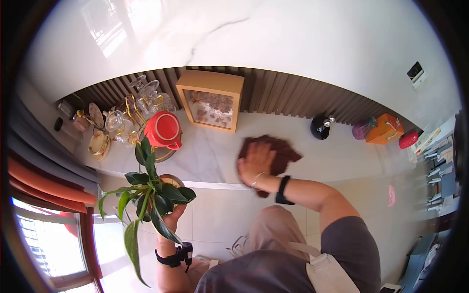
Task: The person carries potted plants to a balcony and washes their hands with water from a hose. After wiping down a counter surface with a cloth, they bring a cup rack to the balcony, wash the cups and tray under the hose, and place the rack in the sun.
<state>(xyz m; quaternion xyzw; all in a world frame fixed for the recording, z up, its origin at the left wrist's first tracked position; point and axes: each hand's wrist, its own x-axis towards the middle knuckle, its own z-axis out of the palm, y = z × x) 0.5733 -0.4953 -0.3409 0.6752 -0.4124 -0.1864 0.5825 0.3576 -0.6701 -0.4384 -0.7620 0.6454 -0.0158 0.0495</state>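
Note:
On the left, my left hand (174, 218) is closed round the pot of a leafy green plant (151, 195), holding it off the front edge of the marble counter (205, 151). Leaves cover much of the pot and some of the fingers. My right hand (259, 160) lies flat with spread fingers on a dark brown cloth (286, 155), pressing it against the counter top. Part of the cloth hangs over the front edge. The hand and cloth are slightly blurred.
A red mug (163, 129), a wooden display frame (211, 100) and glassware (151, 97) stand along the back left. Farther right are a black round bottle (320, 128), an orange box (385, 129) and a red item (408, 140). A curtain (53, 180) hangs at left.

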